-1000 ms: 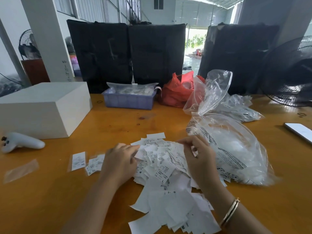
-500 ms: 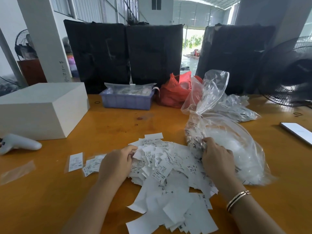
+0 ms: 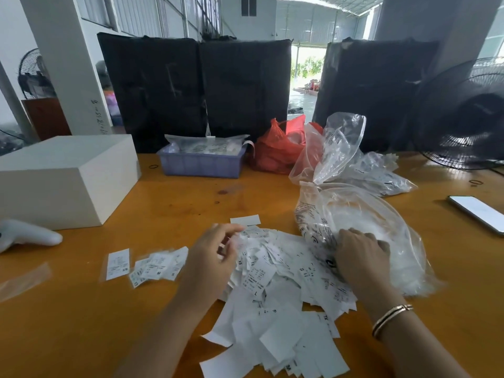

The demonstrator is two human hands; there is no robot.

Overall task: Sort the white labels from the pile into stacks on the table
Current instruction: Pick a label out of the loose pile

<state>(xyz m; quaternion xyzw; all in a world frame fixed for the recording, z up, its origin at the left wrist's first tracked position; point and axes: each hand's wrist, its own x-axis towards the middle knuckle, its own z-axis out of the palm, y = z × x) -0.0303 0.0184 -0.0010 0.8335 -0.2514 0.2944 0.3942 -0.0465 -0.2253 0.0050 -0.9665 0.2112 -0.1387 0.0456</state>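
The pile of white labels lies on the orange surface, in front of the person. The left hand is over its left edge, blurred, so its grip I cannot tell. The right hand presses with spread fingers on the clear plastic bag. Two small stacks lie left of the pile.

left hand on label pile — right hand on clear bag

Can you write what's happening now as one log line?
left hand over label pile | right hand on clear bag | sorting unfinished
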